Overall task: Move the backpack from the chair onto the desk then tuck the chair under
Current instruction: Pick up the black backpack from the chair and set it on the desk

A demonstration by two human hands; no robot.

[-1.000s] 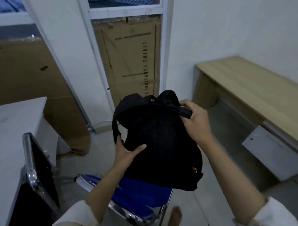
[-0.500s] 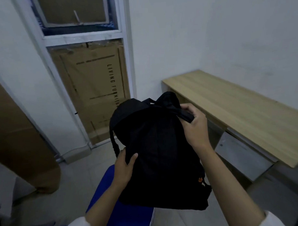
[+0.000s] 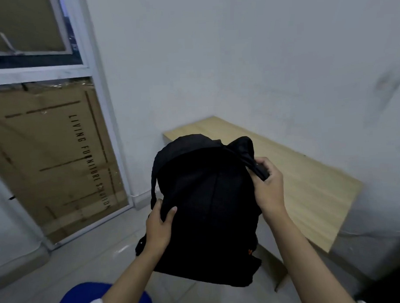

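Scene is dimly and evenly lit, with a cool bluish cast; no hard shadows are seen. A faint glare patch is noted on the floor tiles (image 3: pixel 123 249). The backpack (image 3: pixel 208 210) is rendered as near-featureless black. Slight motion blur is present; straight edges are bowed toward the frame borders, possibly lens distortion.

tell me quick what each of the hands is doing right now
Left hand: closed on the backpack, gripping its left side.
Right hand: closed on a strap at the backpack's top.
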